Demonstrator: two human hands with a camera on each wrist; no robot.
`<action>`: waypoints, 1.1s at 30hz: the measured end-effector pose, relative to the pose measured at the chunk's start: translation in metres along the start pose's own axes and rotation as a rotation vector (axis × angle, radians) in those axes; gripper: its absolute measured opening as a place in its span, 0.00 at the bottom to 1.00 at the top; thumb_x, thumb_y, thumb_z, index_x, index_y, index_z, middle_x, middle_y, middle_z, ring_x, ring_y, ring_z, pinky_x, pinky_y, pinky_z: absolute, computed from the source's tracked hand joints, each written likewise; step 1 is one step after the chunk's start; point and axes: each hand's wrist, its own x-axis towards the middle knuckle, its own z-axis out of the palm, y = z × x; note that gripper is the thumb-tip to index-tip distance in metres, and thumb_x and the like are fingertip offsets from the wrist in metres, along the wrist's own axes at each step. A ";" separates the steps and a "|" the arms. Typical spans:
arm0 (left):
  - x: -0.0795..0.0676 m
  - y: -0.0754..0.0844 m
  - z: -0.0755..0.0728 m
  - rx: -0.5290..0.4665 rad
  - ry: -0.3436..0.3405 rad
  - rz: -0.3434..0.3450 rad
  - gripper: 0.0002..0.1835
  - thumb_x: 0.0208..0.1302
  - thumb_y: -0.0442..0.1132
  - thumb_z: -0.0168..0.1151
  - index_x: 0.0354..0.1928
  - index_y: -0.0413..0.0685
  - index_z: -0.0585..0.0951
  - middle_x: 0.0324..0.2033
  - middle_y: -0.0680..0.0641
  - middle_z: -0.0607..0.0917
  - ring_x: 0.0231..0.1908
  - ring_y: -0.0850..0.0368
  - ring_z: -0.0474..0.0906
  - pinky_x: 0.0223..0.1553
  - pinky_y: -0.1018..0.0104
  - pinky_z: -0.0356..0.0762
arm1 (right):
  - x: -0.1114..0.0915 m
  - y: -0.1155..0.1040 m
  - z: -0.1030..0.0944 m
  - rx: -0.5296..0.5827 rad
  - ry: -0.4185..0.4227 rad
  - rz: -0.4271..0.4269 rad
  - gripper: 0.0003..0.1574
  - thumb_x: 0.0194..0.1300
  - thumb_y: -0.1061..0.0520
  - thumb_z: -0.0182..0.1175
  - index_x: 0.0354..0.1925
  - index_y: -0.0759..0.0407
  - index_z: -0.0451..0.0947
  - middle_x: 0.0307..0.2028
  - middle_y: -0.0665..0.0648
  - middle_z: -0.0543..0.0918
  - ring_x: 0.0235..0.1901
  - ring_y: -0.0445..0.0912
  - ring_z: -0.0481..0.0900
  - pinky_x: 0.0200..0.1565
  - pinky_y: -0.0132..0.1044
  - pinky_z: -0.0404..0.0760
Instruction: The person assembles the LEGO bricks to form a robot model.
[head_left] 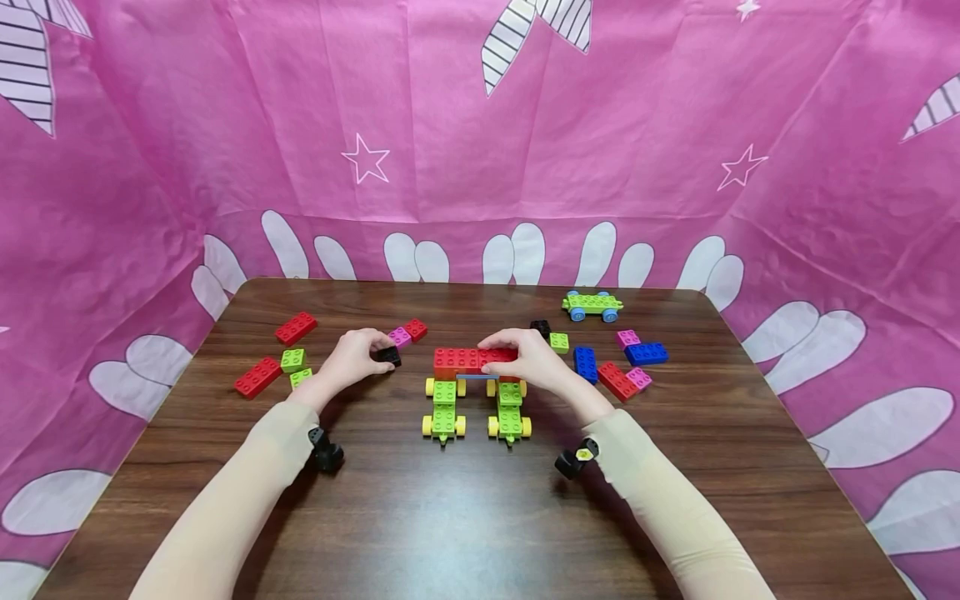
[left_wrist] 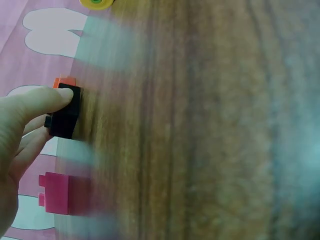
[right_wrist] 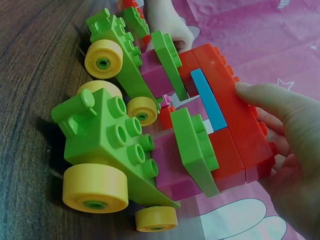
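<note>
My left hand (head_left: 351,363) pinches a black brick (left_wrist: 65,111) between thumb and fingers, close to the tabletop left of centre. A pink brick (head_left: 399,337) and a small red brick (head_left: 416,330) lie just beyond it. At the centre stands a built model: two green wheeled bases (right_wrist: 111,135) with yellow wheels (right_wrist: 95,187), joined on top by red bricks (head_left: 456,360). Purple bricks (right_wrist: 167,167), green bricks (right_wrist: 192,150) and a blue strip (right_wrist: 209,100) sit in between. My right hand (head_left: 525,358) grips the top red bricks at their right end, thumb on the near side.
Red bricks (head_left: 257,377) and green bricks (head_left: 293,360) lie at the left. Rightward are blue bricks (head_left: 585,364), a red brick (head_left: 617,382), pink ones, a green brick (head_left: 558,342) and a black brick (head_left: 540,327). A green base with blue wheels (head_left: 592,305) stands near the far edge.
</note>
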 end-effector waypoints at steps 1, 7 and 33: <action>-0.001 0.000 0.000 0.002 -0.006 0.012 0.19 0.49 0.34 0.75 0.45 0.38 0.83 0.39 0.41 0.85 0.40 0.48 0.81 0.46 0.51 0.79 | 0.000 0.000 0.000 0.001 0.000 0.002 0.22 0.59 0.53 0.69 0.51 0.56 0.82 0.49 0.54 0.85 0.49 0.47 0.80 0.52 0.44 0.80; -0.004 0.002 0.001 0.016 -0.032 0.052 0.21 0.48 0.34 0.75 0.46 0.37 0.83 0.40 0.40 0.85 0.41 0.47 0.81 0.45 0.52 0.79 | 0.001 0.000 0.000 -0.003 -0.002 0.007 0.22 0.59 0.53 0.68 0.52 0.58 0.81 0.49 0.55 0.84 0.50 0.48 0.80 0.53 0.45 0.79; 0.000 0.033 -0.011 -0.127 0.019 0.068 0.22 0.57 0.37 0.70 0.53 0.37 0.81 0.47 0.38 0.85 0.44 0.45 0.82 0.49 0.50 0.79 | 0.001 0.004 0.001 0.013 -0.002 0.009 0.22 0.59 0.51 0.69 0.52 0.56 0.81 0.49 0.54 0.84 0.50 0.47 0.80 0.52 0.45 0.80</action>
